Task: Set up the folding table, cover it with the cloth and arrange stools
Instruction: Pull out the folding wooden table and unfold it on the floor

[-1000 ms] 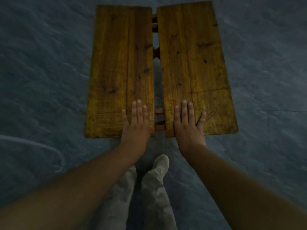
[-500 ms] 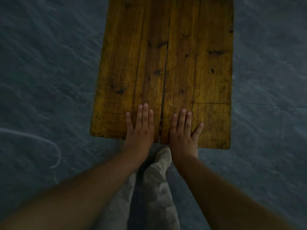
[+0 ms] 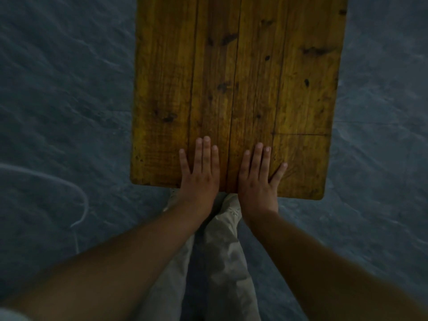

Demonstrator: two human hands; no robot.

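Press evenly with the left hand (image 3: 200, 174) and right hand (image 3: 257, 181), both flat, fingers straight and gripping nothing, at the near edge of the folding table (image 3: 289, 89) on the grey floor (image 3: 69, 112), either side of its centre seam (image 3: 235, 100), to seat both leaves flush.

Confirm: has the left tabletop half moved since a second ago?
Yes. The left tabletop half has slid rightward, away from the white cord on the floor, and now meets the right half, closing the gap.
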